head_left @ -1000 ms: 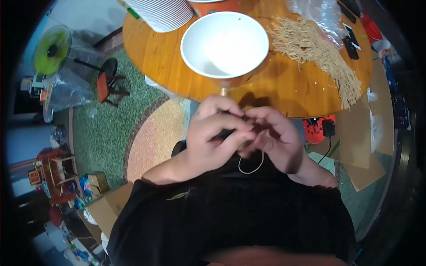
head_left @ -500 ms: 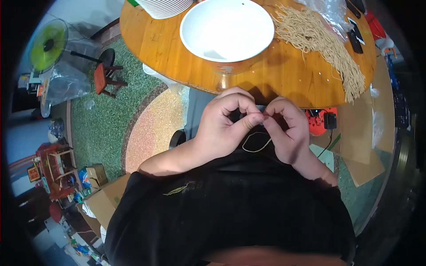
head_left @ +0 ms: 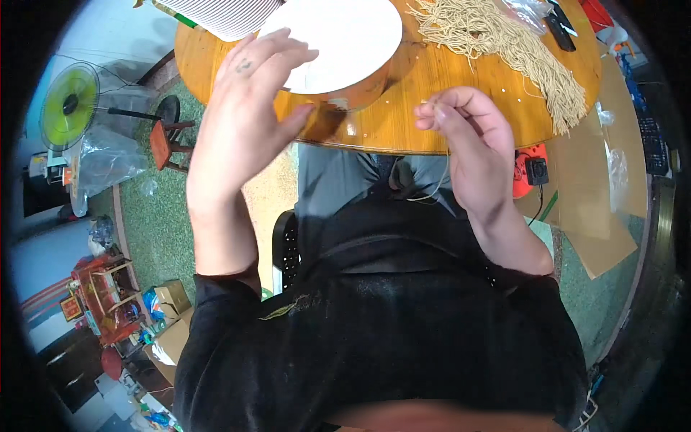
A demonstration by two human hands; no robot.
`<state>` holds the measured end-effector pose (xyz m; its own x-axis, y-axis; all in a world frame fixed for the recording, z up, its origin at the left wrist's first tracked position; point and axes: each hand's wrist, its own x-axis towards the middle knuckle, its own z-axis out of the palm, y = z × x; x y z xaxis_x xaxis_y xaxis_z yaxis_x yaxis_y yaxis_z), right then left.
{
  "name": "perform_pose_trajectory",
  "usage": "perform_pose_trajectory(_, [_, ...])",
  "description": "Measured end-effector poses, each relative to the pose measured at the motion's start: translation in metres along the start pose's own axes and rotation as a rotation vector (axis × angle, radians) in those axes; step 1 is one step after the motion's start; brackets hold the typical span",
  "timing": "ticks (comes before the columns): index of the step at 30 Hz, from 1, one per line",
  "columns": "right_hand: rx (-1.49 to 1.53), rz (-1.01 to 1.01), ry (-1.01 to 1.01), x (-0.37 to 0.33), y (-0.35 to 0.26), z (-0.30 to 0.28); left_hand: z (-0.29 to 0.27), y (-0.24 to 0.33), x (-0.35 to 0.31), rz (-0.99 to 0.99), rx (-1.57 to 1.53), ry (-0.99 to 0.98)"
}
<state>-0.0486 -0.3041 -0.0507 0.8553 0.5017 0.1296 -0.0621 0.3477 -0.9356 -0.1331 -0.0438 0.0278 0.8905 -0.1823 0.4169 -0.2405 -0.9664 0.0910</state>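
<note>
My right hand [head_left: 481,151] is at the near edge of the wooden table [head_left: 439,72], thumb and fingertips pinched on a thin beige cord [head_left: 434,193]. The cord trails down beside the palm and curves over my lap. My left hand [head_left: 248,108] is raised by the near left side of a large white bowl [head_left: 353,36]. Its fingers are stretched out and its thumb stands apart, with nothing held. A thick bundle of similar beige cords [head_left: 497,39] is spread across the table's right part. What lies between the right fingertips is too small to make out.
A stack of white ribbed pieces [head_left: 234,16] stands left of the bowl. A dark handheld object [head_left: 560,32] and clear plastic [head_left: 529,14] lie at the far right. On the floor are a green fan [head_left: 70,104], a wooden stool [head_left: 160,146] and cardboard [head_left: 597,223].
My hands have parted. The left has let go and moved up and left toward the bowl, opening out; the right has risen to the table edge, still pinching the cord.
</note>
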Motion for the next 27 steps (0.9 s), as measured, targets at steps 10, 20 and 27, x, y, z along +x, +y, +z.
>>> perform_pose_trajectory(10, [-0.116, -0.226, -0.031, 0.002, 0.014, 0.024, 0.007, 0.030, 0.010, -0.121, -0.303, -0.089])
perform_pose_trajectory(20, [-0.565, -0.700, 0.134, 0.014, 0.043, 0.017, 0.029, 0.046, 0.026, -0.223, -0.458, -0.216])
perform_pose_trajectory(27, [-0.509, -0.703, 0.157, 0.015, 0.045, 0.016, 0.023, 0.045, 0.031, -0.236, -0.468, -0.309])
